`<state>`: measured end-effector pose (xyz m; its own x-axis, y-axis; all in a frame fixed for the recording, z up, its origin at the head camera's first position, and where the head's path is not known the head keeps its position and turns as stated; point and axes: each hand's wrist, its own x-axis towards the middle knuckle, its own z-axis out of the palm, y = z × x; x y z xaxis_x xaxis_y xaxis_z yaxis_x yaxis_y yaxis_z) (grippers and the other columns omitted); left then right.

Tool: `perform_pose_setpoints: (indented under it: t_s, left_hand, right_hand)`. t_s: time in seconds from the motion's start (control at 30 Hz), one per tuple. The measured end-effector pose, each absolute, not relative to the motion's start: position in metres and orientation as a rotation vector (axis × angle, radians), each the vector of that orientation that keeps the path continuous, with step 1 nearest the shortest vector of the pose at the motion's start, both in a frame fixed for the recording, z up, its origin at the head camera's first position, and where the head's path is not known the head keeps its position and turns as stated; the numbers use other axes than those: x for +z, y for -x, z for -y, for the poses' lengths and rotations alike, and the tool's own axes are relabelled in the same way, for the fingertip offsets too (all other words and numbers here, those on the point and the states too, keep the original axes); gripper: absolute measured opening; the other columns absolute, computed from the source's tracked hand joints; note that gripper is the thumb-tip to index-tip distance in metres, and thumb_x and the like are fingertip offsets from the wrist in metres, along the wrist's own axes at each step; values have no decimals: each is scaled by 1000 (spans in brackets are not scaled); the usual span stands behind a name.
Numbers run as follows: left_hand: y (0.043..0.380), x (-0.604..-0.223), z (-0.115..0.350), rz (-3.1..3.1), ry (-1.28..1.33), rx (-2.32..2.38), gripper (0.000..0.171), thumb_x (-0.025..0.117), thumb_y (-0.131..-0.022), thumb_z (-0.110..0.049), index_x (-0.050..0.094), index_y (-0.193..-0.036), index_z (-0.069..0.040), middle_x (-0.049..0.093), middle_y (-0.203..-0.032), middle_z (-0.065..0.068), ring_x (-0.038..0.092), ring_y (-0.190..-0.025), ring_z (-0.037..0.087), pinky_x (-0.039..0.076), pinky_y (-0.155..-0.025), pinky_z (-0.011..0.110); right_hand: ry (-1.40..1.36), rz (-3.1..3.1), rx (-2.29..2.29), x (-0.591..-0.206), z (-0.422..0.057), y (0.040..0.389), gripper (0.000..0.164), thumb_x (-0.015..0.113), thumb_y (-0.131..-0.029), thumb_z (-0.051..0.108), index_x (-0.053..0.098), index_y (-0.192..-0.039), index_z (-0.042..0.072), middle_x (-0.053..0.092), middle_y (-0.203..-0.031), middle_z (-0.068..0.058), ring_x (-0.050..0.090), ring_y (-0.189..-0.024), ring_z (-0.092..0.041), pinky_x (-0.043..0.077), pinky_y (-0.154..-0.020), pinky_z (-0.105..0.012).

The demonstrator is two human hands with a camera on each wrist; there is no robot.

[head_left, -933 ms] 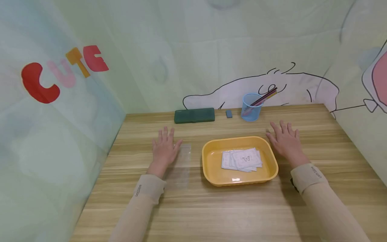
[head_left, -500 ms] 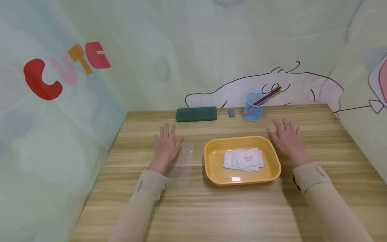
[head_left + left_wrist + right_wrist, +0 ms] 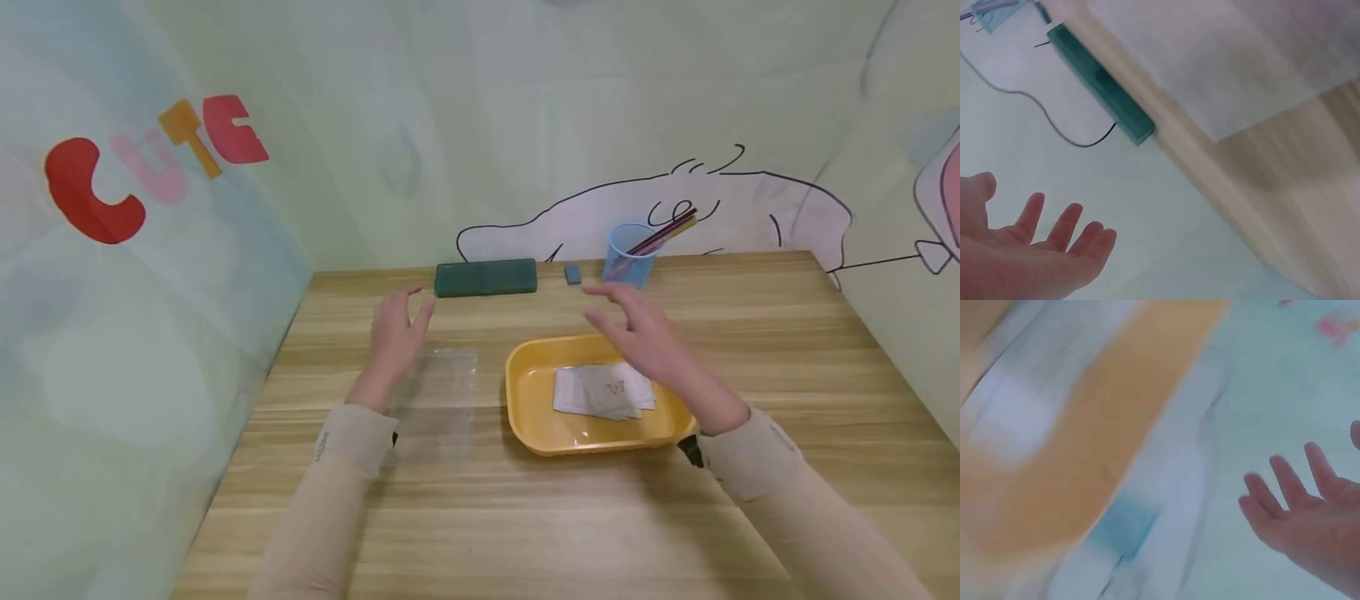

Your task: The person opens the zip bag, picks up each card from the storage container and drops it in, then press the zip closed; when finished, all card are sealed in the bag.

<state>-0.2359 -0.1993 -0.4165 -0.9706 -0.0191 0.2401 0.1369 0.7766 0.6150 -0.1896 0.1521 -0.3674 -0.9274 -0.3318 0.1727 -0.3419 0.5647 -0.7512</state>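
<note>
My left hand [image 3: 395, 337] is raised over the table beside a clear plastic sheet or bag [image 3: 438, 404], its fingers loosely bent and holding nothing. In the left wrist view the left hand [image 3: 1041, 250] shows spread, relaxed fingers. The right hand [image 3: 648, 342] hovers above the right side of a yellow tray [image 3: 525, 429], with thumb and fingers apart and nothing between them. A small stack of white printed cards [image 3: 600, 392] lies in the tray, partly overlapped by that hand. In the right wrist view the right hand [image 3: 1310, 519] has its fingers spread, and the tray is blurred.
A dark green flat case [image 3: 486, 278] lies at the table's back edge. To its right are a small blue eraser-like block [image 3: 573, 275] and a light blue cup [image 3: 628, 258] with several pencils [image 3: 667, 232]. A printed cloth [image 3: 360, 125] hangs behind and at the left.
Both hands were resting flat on the table and have lifted. The right hand moved left over the tray; the left hand moved slightly left, uncovering more of the clear plastic.
</note>
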Motion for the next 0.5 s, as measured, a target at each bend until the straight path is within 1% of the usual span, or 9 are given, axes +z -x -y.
perform_pose_setpoints:
  t_s: [0.07, 0.13, 0.2, 0.3, 0.4, 0.43, 0.5]
  left_hand:
    - [235, -407, 205, 2730, 87, -1031, 50, 47, -101, -38, 48, -136, -3, 49, -127, 19, 41, -115, 36, 32, -98, 51]
    - [233, -400, 210, 2744, 88, -1085, 51, 47, -100, -38, 47, -137, -3, 46, -132, 19, 40, -116, 36, 33, -99, 51]
    - [230, -395, 215, 2765, 89, -1117, 51, 47, -100, -38, 46, -137, -2, 44, -134, 21, 38, -118, 37, 33, -99, 51]
    - [220, -394, 222, 2827, 61, -1121, 51, 49, -100, -36, 46, -138, -1, 43, -134, 24, 38, -121, 38, 33, -99, 52]
    - [206, -398, 230, 2914, -1, -1119, 53, 48, -100, -36, 44, -139, 0, 42, -136, 25, 40, -122, 40, 34, -100, 53]
    - [202, -400, 233, 2942, -29, -1131, 55, 47, -100, -38, 43, -140, 0, 41, -137, 26, 41, -122, 40, 35, -99, 53]
    - [194, -404, 239, 2982, -89, -1183, 58, 46, -100, -40, 42, -141, 1, 40, -138, 27, 41, -123, 41, 36, -99, 53]
  right_hand:
    - [-675, 2752, 1524, -360, -122, 181, 48, 48, -99, 42, 46, -140, 17, 41, -144, -5, 39, -129, -29, 36, -99, -54]
    - [-653, 2754, 1731, -355, -96, 173, 47, 50, -99, 42, 45, -140, 21, 36, -147, -3, 36, -131, -28, 34, -101, -54]
    - [-561, 2749, 1948, -356, -72, 167, 47, 50, -98, 42, 44, -141, 23, 31, -149, -2, 35, -133, -29, 31, -103, -55]
    - [-348, 2678, 2299, -365, -38, 162, 49, 51, -97, 41, 42, -143, 22, 29, -150, -2, 31, -135, -29, 28, -106, -52]
    - [-162, 2552, 2610, -379, -10, 159, 55, 49, -98, 40, 39, -145, 14, 28, -152, -5, 24, -139, -32, 21, -110, -47]
    - [-124, 2508, 2688, -384, -2, 158, 55, 48, -99, 38, 38, -145, 9, 27, -152, -7, 21, -140, -32, 19, -112, -45]
    - [-23, 2460, 2772, -394, 12, 157, 57, 46, -99, 37, 38, -144, 4, 24, -153, -11, 18, -140, -35, 16, -112, -47]
